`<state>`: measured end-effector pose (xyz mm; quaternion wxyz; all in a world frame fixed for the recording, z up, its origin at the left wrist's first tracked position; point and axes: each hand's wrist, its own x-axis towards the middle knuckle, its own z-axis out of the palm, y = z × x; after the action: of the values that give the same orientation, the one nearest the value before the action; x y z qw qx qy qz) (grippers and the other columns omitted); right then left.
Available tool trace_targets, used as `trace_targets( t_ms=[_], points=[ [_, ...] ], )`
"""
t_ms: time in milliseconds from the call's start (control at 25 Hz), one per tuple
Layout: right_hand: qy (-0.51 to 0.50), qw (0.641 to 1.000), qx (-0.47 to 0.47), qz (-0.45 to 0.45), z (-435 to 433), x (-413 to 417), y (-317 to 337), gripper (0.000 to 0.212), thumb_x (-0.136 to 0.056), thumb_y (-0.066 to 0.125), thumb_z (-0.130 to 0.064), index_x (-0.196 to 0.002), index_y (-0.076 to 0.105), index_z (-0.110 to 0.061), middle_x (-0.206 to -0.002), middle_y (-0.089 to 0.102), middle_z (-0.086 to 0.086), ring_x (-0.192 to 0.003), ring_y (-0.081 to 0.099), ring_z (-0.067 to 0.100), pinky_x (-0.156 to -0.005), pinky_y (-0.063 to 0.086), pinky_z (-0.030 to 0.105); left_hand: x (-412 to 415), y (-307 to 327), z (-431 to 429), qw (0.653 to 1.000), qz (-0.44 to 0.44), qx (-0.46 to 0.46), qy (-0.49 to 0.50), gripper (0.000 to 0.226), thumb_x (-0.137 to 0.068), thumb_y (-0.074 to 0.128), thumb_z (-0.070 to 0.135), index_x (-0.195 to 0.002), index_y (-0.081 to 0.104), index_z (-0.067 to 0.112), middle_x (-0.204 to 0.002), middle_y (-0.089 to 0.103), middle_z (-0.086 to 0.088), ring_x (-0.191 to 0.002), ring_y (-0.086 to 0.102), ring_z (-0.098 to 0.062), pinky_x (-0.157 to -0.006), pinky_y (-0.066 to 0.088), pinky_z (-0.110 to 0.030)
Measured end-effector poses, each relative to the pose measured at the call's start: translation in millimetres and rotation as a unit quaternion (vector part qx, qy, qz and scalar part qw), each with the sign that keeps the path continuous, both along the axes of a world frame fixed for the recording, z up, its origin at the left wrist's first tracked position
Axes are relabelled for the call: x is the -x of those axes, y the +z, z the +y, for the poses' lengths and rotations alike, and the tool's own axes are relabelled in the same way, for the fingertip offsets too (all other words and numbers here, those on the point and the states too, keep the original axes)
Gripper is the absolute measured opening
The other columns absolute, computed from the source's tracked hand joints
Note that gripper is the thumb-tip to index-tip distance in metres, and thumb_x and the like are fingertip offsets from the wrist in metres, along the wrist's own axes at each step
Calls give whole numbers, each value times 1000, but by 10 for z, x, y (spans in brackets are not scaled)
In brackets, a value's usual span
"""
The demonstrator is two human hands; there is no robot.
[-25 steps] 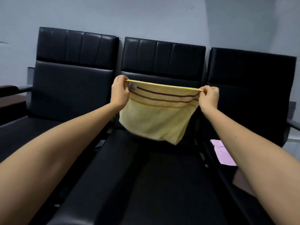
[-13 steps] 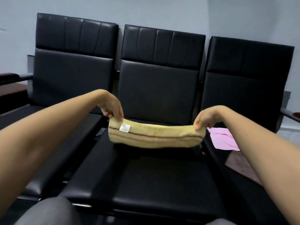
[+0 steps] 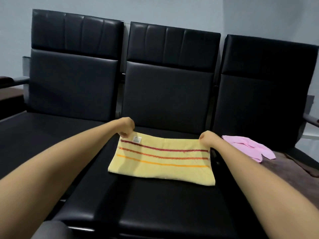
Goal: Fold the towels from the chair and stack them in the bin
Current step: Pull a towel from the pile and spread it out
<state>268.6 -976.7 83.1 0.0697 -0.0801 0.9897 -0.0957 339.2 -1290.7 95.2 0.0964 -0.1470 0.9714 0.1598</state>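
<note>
A yellow towel (image 3: 162, 163) with three red and orange stripes lies flat on the middle black chair seat (image 3: 155, 204). My left hand (image 3: 126, 127) pinches its far left corner, beside a small white label. My right hand (image 3: 207, 138) pinches the far right corner. Both hands are bent down at the wrist, so their fingertips are mostly hidden. A pink towel (image 3: 248, 147) lies crumpled on the right chair seat. No bin is in view.
Three black padded chairs stand side by side against a pale wall. A brown cloth (image 3: 296, 168) lies under the pink towel on the right seat. A dark armrest (image 3: 10, 81) sticks out at the far left.
The towel was held up in the air, then lowered to the middle seat. It now lies spread flat, with both hands holding its far corners.
</note>
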Motion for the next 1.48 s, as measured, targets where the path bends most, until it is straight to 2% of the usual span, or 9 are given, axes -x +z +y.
trace_targets(
  t_ms=[120, 360, 520, 720, 840, 960, 1080, 1240, 1480],
  points=[
    [-41, 999, -4, -13, -79, -35, -255, 46, -91, 44, -18, -137, 43, -17, -141, 43, 7, -129, 41, 31, -105, 35, 40, 98, -280, 101, 993, 93, 47, -49, 53, -92, 50, 13, -143, 36, 14, -137, 47, -13, -116, 53, -29, -84, 46, -31],
    [-18, 998, 9, 52, -304, -287, -711, 39, -92, 41, -16, -130, 49, -18, -133, 49, 6, -124, 44, 29, -102, 32, 39, 10, -974, 822, 946, 49, 91, -307, 49, -101, 23, 47, -149, 18, 38, -159, 11, 6, -147, 4, -18, -118, 2, -42],
    [2, 985, 40, 170, -409, -421, -887, 40, -91, 41, -14, -130, 48, -19, -135, 48, 2, -127, 40, 24, -105, 26, 36, 70, -1182, 938, 983, 22, 56, -171, 49, -99, 11, 53, -148, 7, 47, -160, -4, 7, -147, -9, -26, -114, -8, -55],
    [-17, 974, 111, 194, -602, -577, -998, 38, -93, 43, -18, -130, 48, -19, -134, 47, 1, -125, 40, 22, -106, 25, 36, -29, -1130, 1325, 994, -37, -33, 102, 61, -97, 16, 49, -152, -3, 30, -158, -15, -6, -142, -17, -41, -110, -10, -63],
    [-67, 974, 182, 118, -605, -616, -1059, 30, -94, 44, -21, -124, 49, -16, -127, 49, 3, -119, 46, 23, -101, 34, 36, -130, -961, 1381, 989, -73, -86, 99, 61, -94, 34, 44, -149, 19, 23, -156, 11, -13, -141, 9, -42, -109, 18, -54],
    [-127, 952, 276, 28, -570, -517, -1031, 19, -94, 45, -27, -105, 53, -15, -105, 55, 2, -99, 55, 21, -82, 45, 35, -197, -871, 931, 992, 61, -82, 73, 25, -93, 41, 29, -106, 55, 12, -113, 58, -7, -97, 54, -22, -73, 42, -30],
    [-155, 931, 327, -50, -542, -413, -925, 24, -89, 50, -34, -75, 49, -15, -73, 51, 0, -64, 48, 15, -58, 37, 29, -211, -950, 559, 982, 129, -115, 80, 12, -93, 49, 20, -99, 52, 10, -91, 55, -4, -80, 53, -18, -66, 41, -28],
    [-167, 917, 341, -122, -509, -448, -820, 25, -88, 60, -26, -103, 51, -9, -92, 53, 6, -73, 49, 15, -57, 38, 25, -109, -961, 474, 950, 78, -265, 145, 19, -91, 58, 19, -78, 54, 6, -63, 47, -5, -50, 41, -14, -52, 35, -25],
    [-196, 914, 311, -172, -470, -475, -753, 13, -84, 60, -15, -93, 54, -8, -77, 46, 5, -61, 41, 13, -51, 35, 24, -140, -959, 517, 908, 18, -366, 205, 20, -84, 70, 18, -97, 60, 7, -79, 54, -6, -63, 49, -13, -55, 41, -23]
  ],
)
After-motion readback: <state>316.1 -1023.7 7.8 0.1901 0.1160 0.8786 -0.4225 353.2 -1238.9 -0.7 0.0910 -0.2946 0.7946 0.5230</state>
